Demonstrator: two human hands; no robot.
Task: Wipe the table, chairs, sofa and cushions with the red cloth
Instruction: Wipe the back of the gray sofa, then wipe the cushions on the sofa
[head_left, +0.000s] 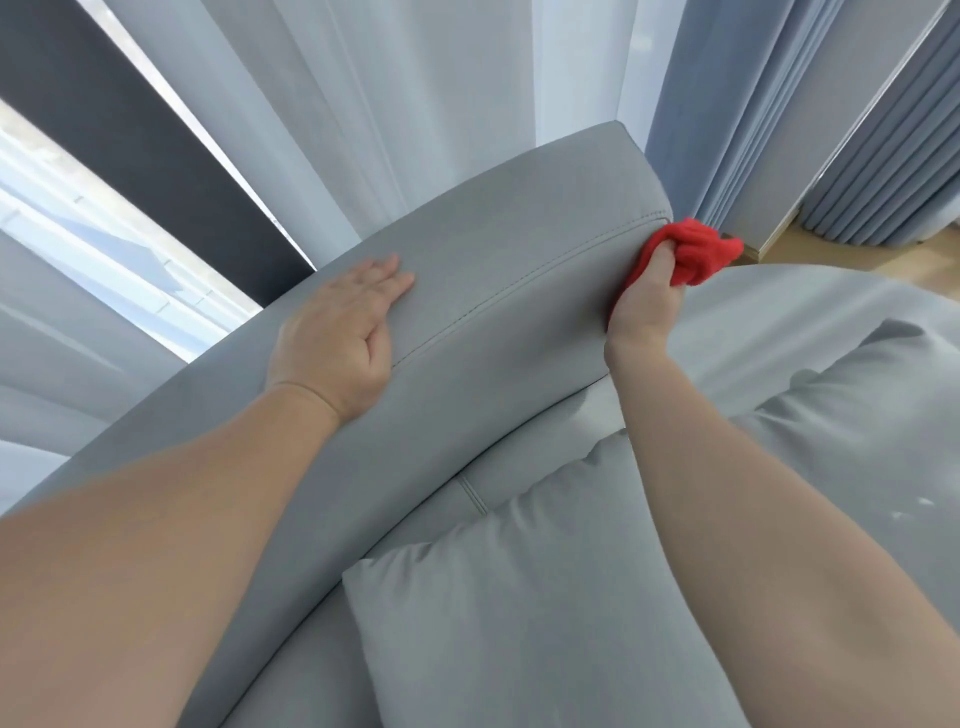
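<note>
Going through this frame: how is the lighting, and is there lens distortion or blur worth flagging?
Head view: soft daylight through the sheer white curtains, no hard shadows; the window pane at left is nearly washed out; wide-angle bending curves the grey leather sofa backrest; the crumpled red cloth, the right hand gripping it and the flat left hand look sharp.

Red cloth (696, 252) bunched against grey sofa (498, 291) backrest end; grey cushions (519, 613) below.

left hand (340, 335) on sofa backrest (493, 306) | cloth (698, 252) at backrest's right end | cushion (519, 597) before backrest
</note>
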